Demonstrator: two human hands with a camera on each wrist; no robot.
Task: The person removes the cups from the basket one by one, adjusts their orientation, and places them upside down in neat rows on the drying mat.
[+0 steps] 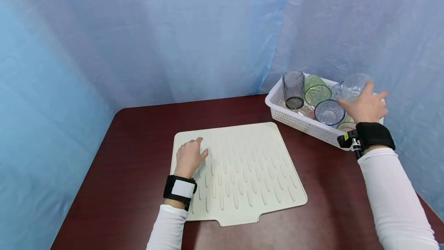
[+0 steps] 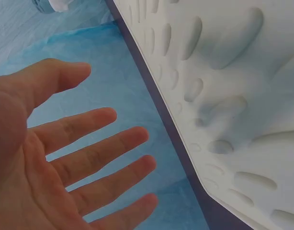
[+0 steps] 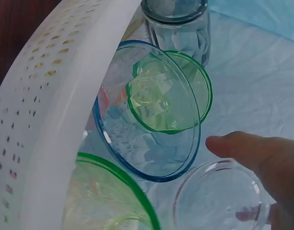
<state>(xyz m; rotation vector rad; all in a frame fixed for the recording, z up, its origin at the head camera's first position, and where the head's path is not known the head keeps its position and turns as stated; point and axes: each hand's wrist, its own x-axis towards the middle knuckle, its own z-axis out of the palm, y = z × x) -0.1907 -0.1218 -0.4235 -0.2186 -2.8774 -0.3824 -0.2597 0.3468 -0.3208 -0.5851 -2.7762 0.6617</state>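
My left hand (image 1: 190, 156) is over the left part of a cream drying mat (image 1: 249, 157) patterned with long oval marks. In the left wrist view its fingers (image 2: 106, 153) are spread and hold nothing. My right hand (image 1: 365, 105) reaches over a white perforated basket (image 1: 295, 122), thumb and fingers apart around a clear glass (image 1: 356, 82). Through that clear glass (image 3: 219, 196) a fingertip shows in the right wrist view, with the thumb above its rim. Close to the thumb is a blue-rimmed glass (image 1: 329, 112). A green glass (image 1: 318, 95) and a grey glass (image 1: 293, 90) stand farther left.
Another green-rimmed glass (image 3: 113, 191) sits in the basket's near right part, partly under my wrist in the head view. The dark red-brown table (image 1: 138, 165) carries mat and basket. Blue curtains (image 1: 173, 41) hang behind the table and at both sides.
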